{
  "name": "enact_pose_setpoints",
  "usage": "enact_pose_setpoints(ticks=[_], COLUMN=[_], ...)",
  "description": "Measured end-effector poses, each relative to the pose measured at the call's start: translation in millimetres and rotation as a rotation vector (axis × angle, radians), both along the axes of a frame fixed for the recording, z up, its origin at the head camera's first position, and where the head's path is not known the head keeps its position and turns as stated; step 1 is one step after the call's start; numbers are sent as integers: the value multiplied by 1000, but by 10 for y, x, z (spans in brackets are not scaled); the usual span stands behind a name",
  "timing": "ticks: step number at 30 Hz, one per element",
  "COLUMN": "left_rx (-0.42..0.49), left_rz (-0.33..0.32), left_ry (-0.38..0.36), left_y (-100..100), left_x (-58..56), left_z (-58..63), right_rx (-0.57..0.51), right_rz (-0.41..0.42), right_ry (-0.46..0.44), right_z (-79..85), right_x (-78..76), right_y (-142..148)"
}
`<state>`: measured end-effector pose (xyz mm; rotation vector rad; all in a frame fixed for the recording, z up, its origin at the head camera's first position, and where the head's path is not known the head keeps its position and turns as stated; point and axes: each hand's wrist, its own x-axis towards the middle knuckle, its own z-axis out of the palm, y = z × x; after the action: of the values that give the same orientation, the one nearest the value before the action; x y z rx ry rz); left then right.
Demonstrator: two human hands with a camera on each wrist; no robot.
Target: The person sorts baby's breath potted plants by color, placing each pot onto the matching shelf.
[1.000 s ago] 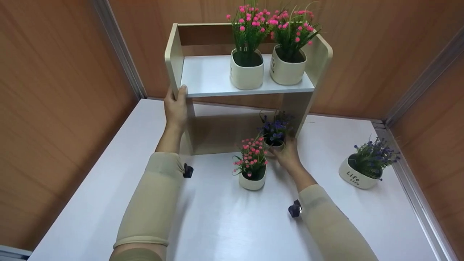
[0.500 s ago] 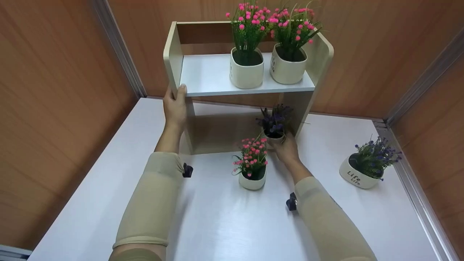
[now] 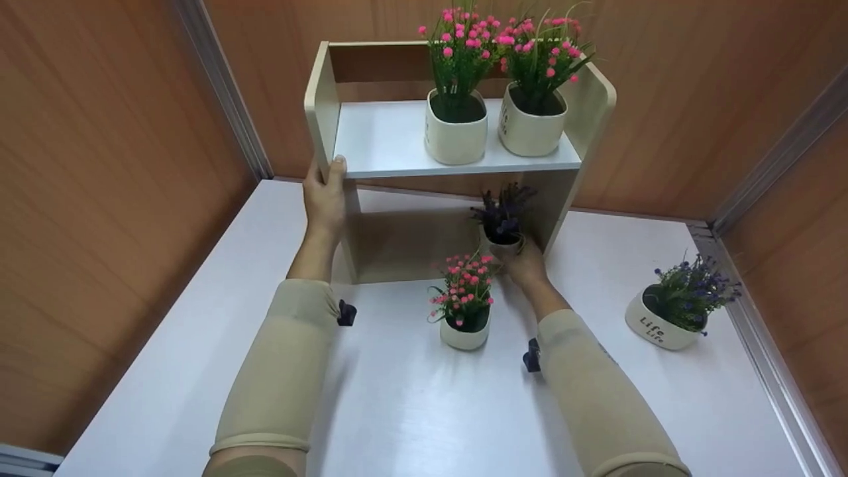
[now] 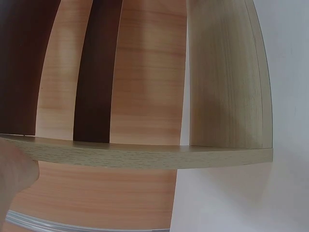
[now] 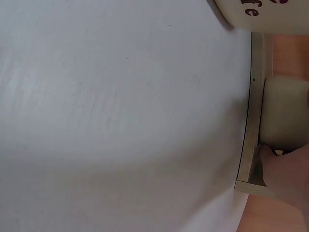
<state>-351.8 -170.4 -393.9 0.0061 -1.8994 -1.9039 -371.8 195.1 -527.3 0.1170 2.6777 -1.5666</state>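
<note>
Held pot point(image 5: 285, 113) deeper, “Life” pot point(image 3: 661, 326) apart

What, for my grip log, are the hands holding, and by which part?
Left hand: the shelf, by its left side panel. Right hand: the purple-flowered pot, low on its right side.

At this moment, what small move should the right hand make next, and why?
Probably settle the purple-flowered pot on the lower board: the right hand holds it upright there, near the right side panel, while the left hand grips the left side panel.
</note>
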Motion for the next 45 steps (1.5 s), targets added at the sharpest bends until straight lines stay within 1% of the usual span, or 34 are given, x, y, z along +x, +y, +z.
enact_pose_setpoints(ticks=[3,7,11,17,20,23,28,31,35,42,45], left_rx=[0,-13,-24,-14,-12,-16,-21,-15,-12,-45,-31], left_rz=[-7,-30,-40,-33,-31,-21,-9,-13,-24,-37,-37], left_ry=[-2,-6,-13,-15,-14,-18,-27,-25,-23,-26,-27], left_y=[25,46,52,57,53,43,22,14,7,6,5], left_x=[7,19,35,24,22,24,27,28,33,38,38], left_z=[8,15,31,45,44,40,40,46,47,37,37], right_rx=[-9,-46,-78,-64,-88,-90,-62,-67,-61,-113,-124], right_rz=[1,0,5,27,36,23,-10,-20,-25,-11,-2], right_ry=[1,-27,-54,-20,-12,1,25,37,81,133,118], right_z=[3,15,50,103,115,102,61,43,27,11,-6], right_x=[-5,-1,7,9,23,48,105,147,204,350,439], right_y=[17,31,30,37,52,69,79,70,54,17,0])
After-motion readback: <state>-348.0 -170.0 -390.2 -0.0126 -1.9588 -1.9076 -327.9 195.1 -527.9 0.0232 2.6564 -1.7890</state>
